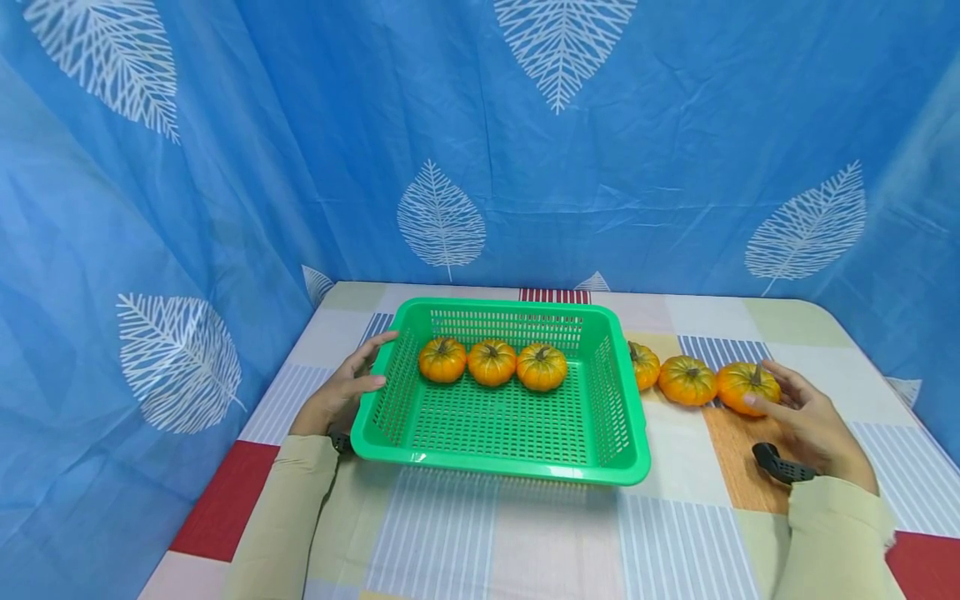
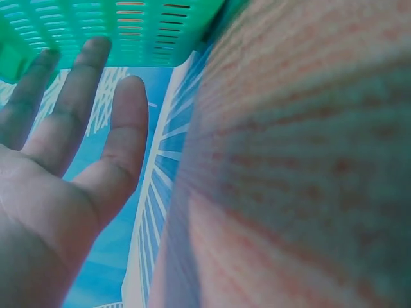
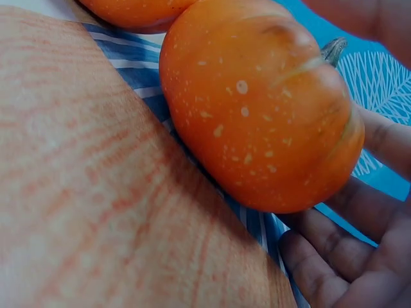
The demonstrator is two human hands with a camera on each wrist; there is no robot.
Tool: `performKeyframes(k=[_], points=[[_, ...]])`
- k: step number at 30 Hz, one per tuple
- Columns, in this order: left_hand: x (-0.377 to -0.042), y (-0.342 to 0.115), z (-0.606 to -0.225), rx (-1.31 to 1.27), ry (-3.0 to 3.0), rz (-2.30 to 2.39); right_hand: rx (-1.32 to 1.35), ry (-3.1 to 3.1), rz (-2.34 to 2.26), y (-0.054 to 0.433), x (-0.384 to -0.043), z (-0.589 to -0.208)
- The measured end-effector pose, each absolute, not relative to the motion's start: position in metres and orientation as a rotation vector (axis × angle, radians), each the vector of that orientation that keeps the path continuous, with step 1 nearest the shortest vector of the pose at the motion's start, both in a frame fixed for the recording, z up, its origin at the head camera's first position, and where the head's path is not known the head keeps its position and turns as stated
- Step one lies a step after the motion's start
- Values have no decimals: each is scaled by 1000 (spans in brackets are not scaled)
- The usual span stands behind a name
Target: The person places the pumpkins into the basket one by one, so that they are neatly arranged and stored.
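Note:
A green plastic basket (image 1: pixel 495 473) with slotted walls stands on the table, with three small orange pumpkins (image 1: pixel 491 362) in a row inside. My left hand (image 1: pixel 348 385) is at its left side, fingers spread; in the left wrist view the fingertips (image 2: pixel 96 48) overlap the basket wall (image 2: pixel 144 32). To the right of the basket, three more pumpkins line up on the cloth. My right hand (image 1: pixel 813 421) is around the rightmost pumpkin (image 1: pixel 738 385), fingers behind it and thumb in front. In the right wrist view a gap shows between thumb and pumpkin (image 3: pixel 257 109).
A patchwork tablecloth (image 1: pixel 555 533) covers the table. The middle pumpkin (image 1: pixel 686 381) of the outside row sits beside the rightmost one; the left pumpkin (image 1: pixel 645 367) is partly hidden by the basket's right rim. Blue curtains (image 1: pixel 660 167) with white leaf prints hang behind and at the sides.

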State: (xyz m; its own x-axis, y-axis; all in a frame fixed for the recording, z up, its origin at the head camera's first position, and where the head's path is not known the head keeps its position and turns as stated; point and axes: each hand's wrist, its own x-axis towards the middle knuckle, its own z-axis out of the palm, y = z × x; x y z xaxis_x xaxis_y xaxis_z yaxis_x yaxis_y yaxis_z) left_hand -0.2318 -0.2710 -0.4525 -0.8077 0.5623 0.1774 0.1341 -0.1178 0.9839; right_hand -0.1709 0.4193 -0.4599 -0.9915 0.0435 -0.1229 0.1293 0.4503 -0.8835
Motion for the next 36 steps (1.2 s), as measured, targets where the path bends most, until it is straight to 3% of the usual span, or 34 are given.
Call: performKeyframes(k=[36], points=[[-227, -244, -442, 592, 1835, 2032, 247, 2647, -1500, 419, -174, -458]])
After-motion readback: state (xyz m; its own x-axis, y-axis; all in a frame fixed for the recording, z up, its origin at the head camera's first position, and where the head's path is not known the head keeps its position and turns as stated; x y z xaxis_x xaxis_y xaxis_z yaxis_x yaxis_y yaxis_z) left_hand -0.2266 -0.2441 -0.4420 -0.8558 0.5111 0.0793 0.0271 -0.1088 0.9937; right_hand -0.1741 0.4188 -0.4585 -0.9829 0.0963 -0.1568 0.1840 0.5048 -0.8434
